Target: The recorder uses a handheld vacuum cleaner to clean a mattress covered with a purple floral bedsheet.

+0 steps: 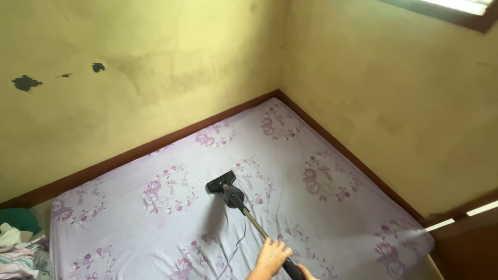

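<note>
At the far left we are seeing a heap of clothes [18, 243] lying beside the bed, green and striped cloth bunched together. Next to it the mattress [129, 228] is stretching toward the corner, covered in a pale lilac sheet printed with purple flower wreaths. A dark wooden bed frame [155, 146] is running along the stained yellow wall [155, 62]. Near the middle of the mattress the black vacuum head [222, 182] is resting flat on the sheet, and its metal tube [254, 223] is slanting down toward us, a thin cord [236, 249] trailing beside it. Our left hand [272, 256] is wrapping its fingers around the tube where it meets the black handle. Just right of it, our right hand [307, 273] is barely showing at the bottom edge, touching the handle; we cannot tell its grip.
</note>
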